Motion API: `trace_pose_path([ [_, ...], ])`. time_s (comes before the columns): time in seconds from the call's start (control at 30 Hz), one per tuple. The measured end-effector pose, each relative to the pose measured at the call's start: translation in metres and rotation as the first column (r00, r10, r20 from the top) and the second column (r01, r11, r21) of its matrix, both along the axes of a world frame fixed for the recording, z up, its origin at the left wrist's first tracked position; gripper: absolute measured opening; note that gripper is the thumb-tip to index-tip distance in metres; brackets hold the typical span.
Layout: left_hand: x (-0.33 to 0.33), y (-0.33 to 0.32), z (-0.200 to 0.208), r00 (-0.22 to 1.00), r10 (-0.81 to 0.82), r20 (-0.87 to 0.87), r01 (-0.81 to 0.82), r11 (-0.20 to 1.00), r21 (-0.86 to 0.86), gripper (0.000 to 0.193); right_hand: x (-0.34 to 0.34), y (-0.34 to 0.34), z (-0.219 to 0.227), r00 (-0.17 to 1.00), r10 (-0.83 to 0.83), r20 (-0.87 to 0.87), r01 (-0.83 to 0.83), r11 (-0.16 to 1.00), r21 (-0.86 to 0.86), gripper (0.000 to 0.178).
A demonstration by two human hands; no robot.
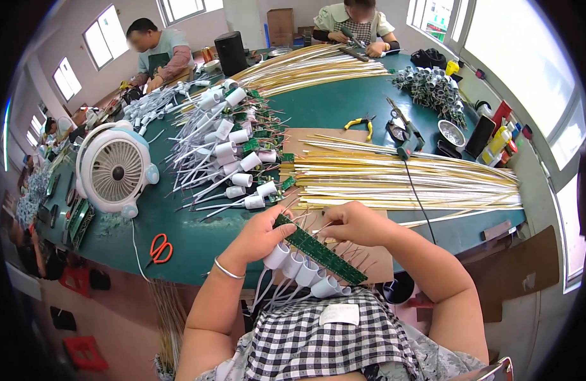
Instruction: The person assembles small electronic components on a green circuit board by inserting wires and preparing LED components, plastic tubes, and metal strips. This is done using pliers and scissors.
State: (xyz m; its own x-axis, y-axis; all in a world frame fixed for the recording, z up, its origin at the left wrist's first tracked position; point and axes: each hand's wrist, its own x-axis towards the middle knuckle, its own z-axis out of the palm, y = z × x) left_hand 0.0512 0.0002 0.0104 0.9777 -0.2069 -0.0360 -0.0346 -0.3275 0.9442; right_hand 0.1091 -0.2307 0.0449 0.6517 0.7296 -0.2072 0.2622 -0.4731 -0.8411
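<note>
A long green circuit board (321, 251) slants down to the right in front of me, with thin copper-coloured wires standing off its far edge. My left hand (267, 232) is closed round the board's upper left end. Over its far edge, my right hand (356, 223) has its fingers pinched together by the wires; whatever lies between the fingertips is too small to make out. Several white cylindrical sockets (307, 272) with white cables hang below the board, near my lap. A sheet of brown cardboard (377, 254) lies beneath my right hand.
Bundles of white and yellow strips (401, 181) lie beyond my hands. A heap of white sockets (226, 149) with small boards is to their left. Around them are a fan (118, 171), orange scissors (159, 247), yellow pliers (361, 124) and a soldering iron (407, 146). Two people work across the table.
</note>
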Motion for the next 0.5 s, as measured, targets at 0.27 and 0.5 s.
trace_pose_path([
  [0.27,-0.018,0.017,0.044,1.0,0.019,-0.022,-0.025,0.936,-0.351,0.017,0.016,-0.019,0.047,0.987,-0.157,-0.034,0.154,0.864,0.48,0.036],
  [0.5,0.01,0.007,0.036,0.998,-0.064,0.015,0.066,0.981,-0.185,0.019,0.034,0.032,0.041,0.977,0.178,-0.113,-0.156,0.97,0.185,0.043],
])
